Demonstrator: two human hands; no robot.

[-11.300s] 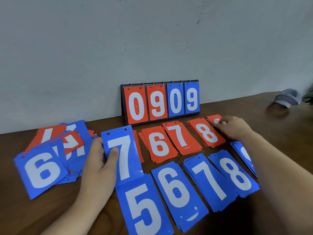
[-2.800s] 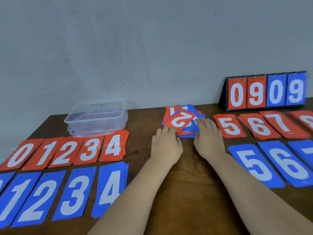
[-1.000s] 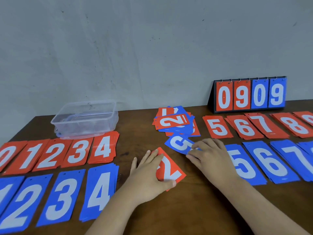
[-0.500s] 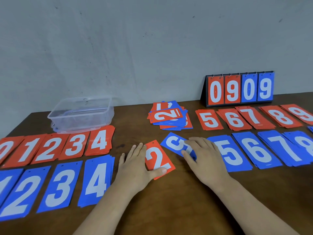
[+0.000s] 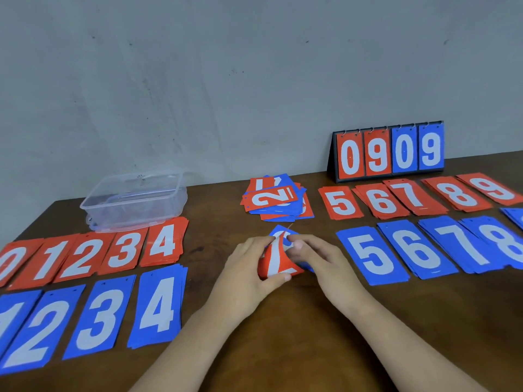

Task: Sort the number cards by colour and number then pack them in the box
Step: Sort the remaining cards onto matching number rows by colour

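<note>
Red 2 (image 5: 276,260) — up now, left hand (image 5: 246,270)

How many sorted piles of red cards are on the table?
10. The red 0-4 row lies left, by the clear box; the red 5-9 row lies right, by the scoreboard. None looks hidden.

0909 on scoreboard (image 5: 389,152), red cards (image 5: 162,241) 0-9, blue cards (image 5: 157,306) 1-8

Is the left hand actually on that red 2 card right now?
Touching. The head view shows the left hand gripping the red 2 card: thumb at its lower edge, fingers curled over its top.
</note>
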